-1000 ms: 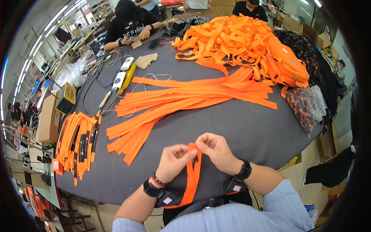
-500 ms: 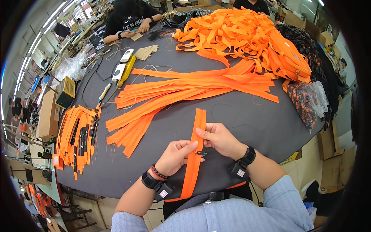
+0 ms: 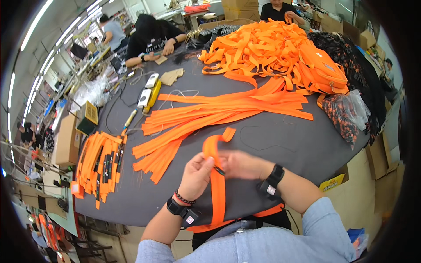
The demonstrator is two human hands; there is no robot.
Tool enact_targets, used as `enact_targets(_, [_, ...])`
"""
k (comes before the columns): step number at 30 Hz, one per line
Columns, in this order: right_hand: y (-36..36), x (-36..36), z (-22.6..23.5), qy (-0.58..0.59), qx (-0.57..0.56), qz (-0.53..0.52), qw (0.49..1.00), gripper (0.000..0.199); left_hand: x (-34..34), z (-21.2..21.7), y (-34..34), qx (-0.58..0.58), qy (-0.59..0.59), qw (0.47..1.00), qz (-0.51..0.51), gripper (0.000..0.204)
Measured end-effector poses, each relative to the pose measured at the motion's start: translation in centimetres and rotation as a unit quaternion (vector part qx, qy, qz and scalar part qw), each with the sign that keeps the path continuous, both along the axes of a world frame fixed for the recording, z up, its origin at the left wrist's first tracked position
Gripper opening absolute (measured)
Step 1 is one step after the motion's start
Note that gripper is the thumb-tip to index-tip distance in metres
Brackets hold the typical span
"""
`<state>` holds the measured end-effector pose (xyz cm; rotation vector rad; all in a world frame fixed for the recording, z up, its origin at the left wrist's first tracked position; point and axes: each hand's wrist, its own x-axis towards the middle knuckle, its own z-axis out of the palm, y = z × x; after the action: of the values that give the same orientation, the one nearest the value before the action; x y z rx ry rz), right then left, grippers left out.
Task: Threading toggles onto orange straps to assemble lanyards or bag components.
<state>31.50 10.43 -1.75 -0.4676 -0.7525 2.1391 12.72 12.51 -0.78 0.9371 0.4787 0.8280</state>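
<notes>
An orange zipper strip (image 3: 218, 197) runs from the table's near edge up to my hands. My left hand (image 3: 196, 177) is closed on it, thumb and fingers pinching it beside a small black slider (image 3: 218, 170). Above this grip the strip bends over in a loop, and its free end points to the far right. My right hand (image 3: 243, 165) is just right of the slider, its fingers smeared by motion, so its hold cannot be made out. Beyond the hands, several long orange zipper strips (image 3: 197, 115) lie fanned out on the dark table (image 3: 280, 175).
At left lies a bundle of short orange strips (image 3: 98, 162) with black pieces. A yellow-and-white power strip (image 3: 149, 94) with cables sits behind it. A tangled orange heap (image 3: 258, 48), an orange pouch (image 3: 324, 72) and a plastic bag (image 3: 346, 116) fill the far right. Co-workers sit across the table.
The upper part of the strip, straight before, now curls over in a loop. My right hand has shifted slightly down and is blurred. The whole view has tilted up a little.
</notes>
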Motion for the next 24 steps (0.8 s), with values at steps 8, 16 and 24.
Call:
enact_targets(8, [-1.9,1.9,0.2,-0.101,0.121,0.191,0.969,0.032,-7.7,5.2,-0.9,0.159,0.02,0.898,0.409,0.023])
enact_targets(16, [-0.1,5.4,1.3,-0.341,0.2,0.053,0.917,0.024,-22.4,-1.0,-12.4,0.072,0.059,0.836,0.54,0.042])
enact_targets(24, [1.2,5.2,-1.3,-0.43,0.211,-0.132,0.868,0.021,-24.1,-4.7,-20.4,-0.273,0.118,0.901,0.316,0.038])
